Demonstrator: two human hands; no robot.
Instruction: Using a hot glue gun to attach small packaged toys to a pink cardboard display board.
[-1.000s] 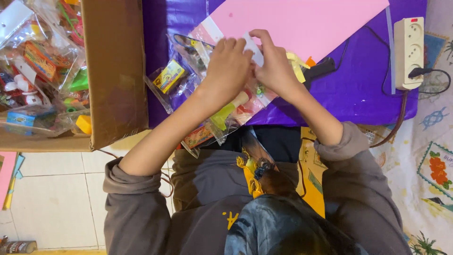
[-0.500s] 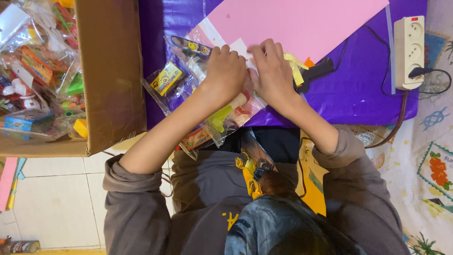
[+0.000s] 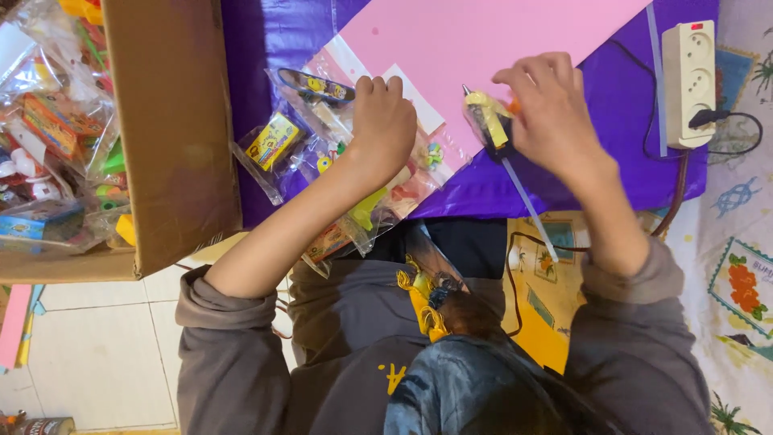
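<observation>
Right hand has its fingers clamped on the yellow glue gun, just over the pink sheet's lower edge. Left hand, fingers curled together, presses the clear packets beside that sheet.

Your right hand covers the grip of the glue gun, so you cannot tell where your fingers sit on it. Your left hand hides whatever lies beneath its palm, and its fingertips curl out of sight on the pink sheet, which runs off the top edge beyond both hands. The packets in the clear bags beside your left wrist are too small to make out. Left of that arm, the cardboard box is cut off at the frame.
</observation>
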